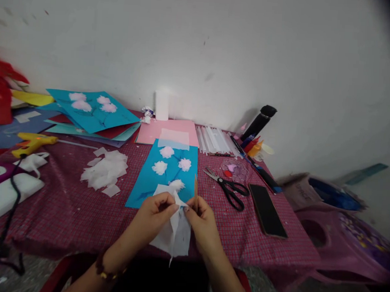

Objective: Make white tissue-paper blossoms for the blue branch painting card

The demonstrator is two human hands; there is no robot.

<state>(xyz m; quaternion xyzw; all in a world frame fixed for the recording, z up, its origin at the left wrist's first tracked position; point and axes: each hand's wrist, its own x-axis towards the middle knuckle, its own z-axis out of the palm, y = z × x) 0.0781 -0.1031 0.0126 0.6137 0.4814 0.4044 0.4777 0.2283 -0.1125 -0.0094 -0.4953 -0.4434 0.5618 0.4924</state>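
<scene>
Both hands pinch a sheet of white tissue paper (181, 235), which hangs down toward the table's front edge. My left hand (154, 216) grips it with thumb and forefinger near the middle. My right hand (205, 226) holds its right part, with a thin brown stick (195, 190) upright between the fingers; whether this is a pencil or a brush I cannot tell. Just beyond lies a blue sheet of card (146, 182) with fluffy white and pale pink paper flowers (167, 152) and painted dark branches. The tissue covers part of its lower edge.
Scissors (227, 187) and a phone (267, 211) lie to the right. Tissue squares (105, 171) are heaped left, near a yellow glue gun (33, 142). Behind are pink card (148, 132), glue sticks (213, 138), a black bottle (259, 122) and another blue flower card (94, 118).
</scene>
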